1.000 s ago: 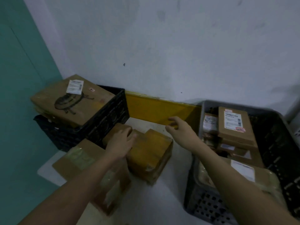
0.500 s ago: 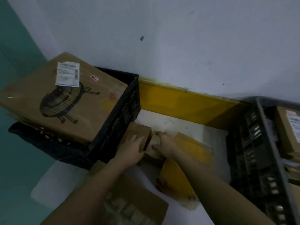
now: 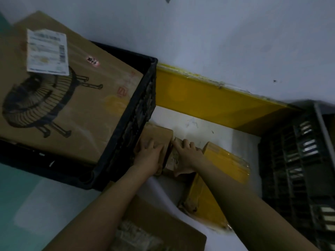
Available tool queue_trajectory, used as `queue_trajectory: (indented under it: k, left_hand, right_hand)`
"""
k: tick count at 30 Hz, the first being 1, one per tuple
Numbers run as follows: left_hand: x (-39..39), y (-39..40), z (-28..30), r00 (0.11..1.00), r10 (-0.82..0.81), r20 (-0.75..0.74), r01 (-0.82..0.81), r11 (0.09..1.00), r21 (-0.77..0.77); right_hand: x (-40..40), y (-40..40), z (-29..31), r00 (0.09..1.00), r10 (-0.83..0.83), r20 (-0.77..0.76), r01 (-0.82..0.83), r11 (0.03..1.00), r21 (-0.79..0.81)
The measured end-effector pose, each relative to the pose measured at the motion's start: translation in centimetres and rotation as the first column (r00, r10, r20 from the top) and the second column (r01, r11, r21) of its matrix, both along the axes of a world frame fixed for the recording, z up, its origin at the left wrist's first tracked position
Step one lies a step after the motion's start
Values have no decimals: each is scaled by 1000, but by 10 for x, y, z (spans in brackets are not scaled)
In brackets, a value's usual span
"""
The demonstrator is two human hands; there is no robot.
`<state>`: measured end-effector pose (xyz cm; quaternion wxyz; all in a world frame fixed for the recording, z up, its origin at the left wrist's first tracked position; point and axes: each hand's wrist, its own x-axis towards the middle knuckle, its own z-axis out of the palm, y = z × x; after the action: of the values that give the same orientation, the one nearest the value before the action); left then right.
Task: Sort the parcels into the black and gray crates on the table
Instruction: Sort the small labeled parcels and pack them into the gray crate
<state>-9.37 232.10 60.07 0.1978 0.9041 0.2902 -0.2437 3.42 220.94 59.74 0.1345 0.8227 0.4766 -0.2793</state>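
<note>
At far left we see a large fan-printed box (image 3: 68, 98) resting on the black crate (image 3: 139, 113). Just beside the crate, on the white bench (image 3: 208, 127), our left hand (image 3: 148, 156) lies flat on a small brown parcel (image 3: 159, 134); our right hand (image 3: 186, 156) curls round its end. A yellow parcel (image 3: 223, 160) lies next, then the gray crate (image 3: 299, 156).
</note>
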Motion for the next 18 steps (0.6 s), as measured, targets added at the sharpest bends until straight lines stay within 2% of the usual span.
queue_trajectory:
  k: [3,6,9,11,12,13,14,15,17,18]
  left_hand:
    - [-1,1,0,1000,-5,16,5,1000,8]
    - [-3,1,0,1000,-10,13,10,1000,21]
    - [-4,3,5,998,2,61,-3,1000,17]
    - [3,3,26,954,181,238,-161,982,-102]
    - [9,0,43,882,357,308,-288,926,-245]
    - [16,-6,61,789,532,307,-392,821,-416]
    - [21,-16,78,700,676,229,-456,671,-585]
    - [23,-29,95,647,754,112,-464,506,-727]
    - [27,-60,119,655,753,-62,-331,212,-920]
    - [31,-75,125,661,742,-115,-250,73,-966]
  right_hand:
    - [4,-2,11,1000,4,12,-5,999,45]
    - [15,-5,40,1000,-15,8,13,980,200]
    - [29,-25,75,977,-84,-197,165,882,442]
    - [37,-46,95,912,-105,-397,328,766,552]
    - [39,-57,104,864,-101,-494,415,697,585]
    - [40,-67,112,809,-82,-582,501,616,608]
    - [41,-77,119,755,-53,-654,576,530,622]
    - [40,-85,126,701,-17,-713,642,452,619]
    - [39,-99,138,584,63,-809,745,354,565]
    - [40,-107,142,533,95,-840,779,332,532]
